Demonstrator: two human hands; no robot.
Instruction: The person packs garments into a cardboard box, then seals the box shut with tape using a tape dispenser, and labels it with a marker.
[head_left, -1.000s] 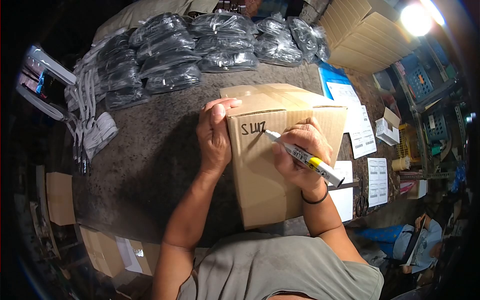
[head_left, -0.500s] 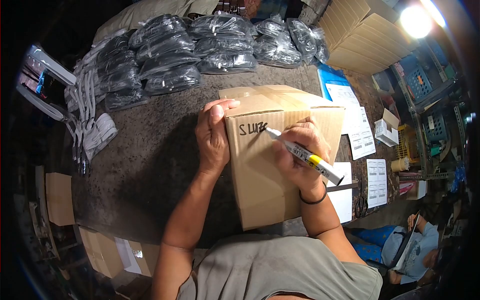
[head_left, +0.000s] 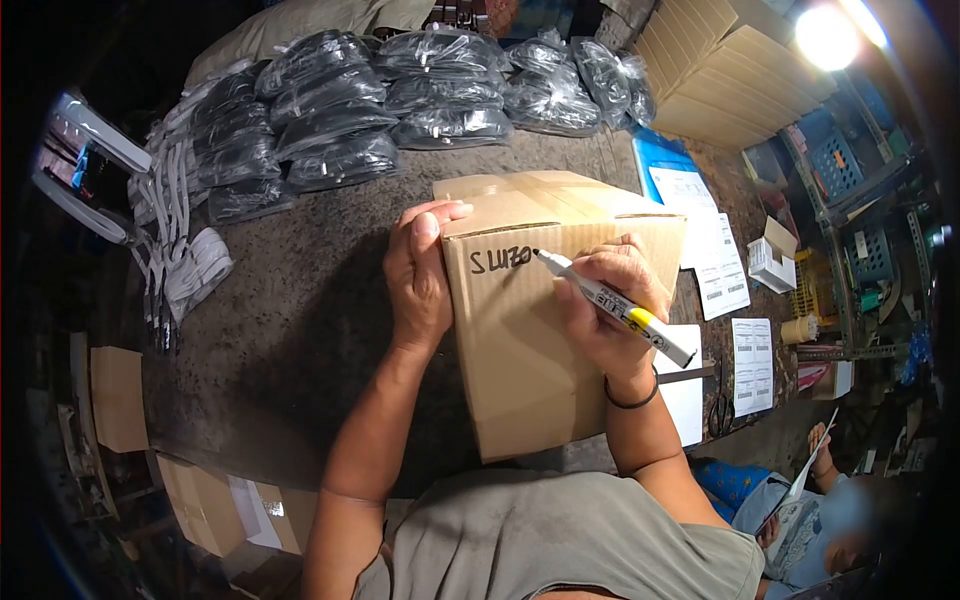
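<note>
A taped cardboard box [head_left: 520, 370] stands on the dark worktable [head_left: 290, 260] right in front of me. My left hand [head_left: 421, 285] grips its left edge, fingers over the top corner and palm against the side. In my right hand [head_left: 622, 295] is a white and yellow marker pen [head_left: 640, 320], its dark tip at the upper part of the box's near face. Black handwritten letters [head_left: 500, 260], reading roughly "SLUZO", run left of the tip. Part of the near face is hidden behind my right hand.
Bagged black goods [head_left: 345, 110] are stacked along the back, with white straps [head_left: 195, 265] at the left. Printed sheets [head_left: 752, 365] and scissors [head_left: 720, 412] lie at the right. Flattened cartons [head_left: 730, 75] lean behind. Another person [head_left: 800, 530] sits lower right, holding a paper.
The marker tip has shifted slightly right, and the last letter is now written out. The box and left hand moved a little left. The other person's paper and arms have changed position.
</note>
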